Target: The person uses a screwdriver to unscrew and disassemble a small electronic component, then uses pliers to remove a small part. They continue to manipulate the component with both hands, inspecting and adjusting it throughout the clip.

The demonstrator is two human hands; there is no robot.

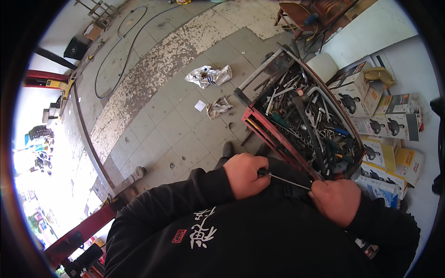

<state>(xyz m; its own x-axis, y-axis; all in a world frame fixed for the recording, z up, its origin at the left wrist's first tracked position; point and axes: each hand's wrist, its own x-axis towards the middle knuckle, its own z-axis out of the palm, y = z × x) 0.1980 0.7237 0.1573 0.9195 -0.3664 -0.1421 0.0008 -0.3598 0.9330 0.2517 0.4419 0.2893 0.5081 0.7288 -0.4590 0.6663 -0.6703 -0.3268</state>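
A screwdriver with a thin metal shaft [289,182] spans the gap between my two hands, close in front of my body. My left hand [246,176] is closed around its dark handle, and only a bit of that handle shows past the fingers. At the other end, my right hand [337,199] pinches the tip of the shaft, which its fingers hide. Just beyond the right hand stands a red tool cart [278,143]. Its top is heaped with wrenches [321,116], sockets and other hand tools.
Cardboard boxes [354,90] are stacked along the right wall beside the cart. Stained rags [208,76] lie on the tiled floor ahead. A dark hose [121,74] curves across the floor at the far left. A red lift arm [85,227] reaches in from the lower left.
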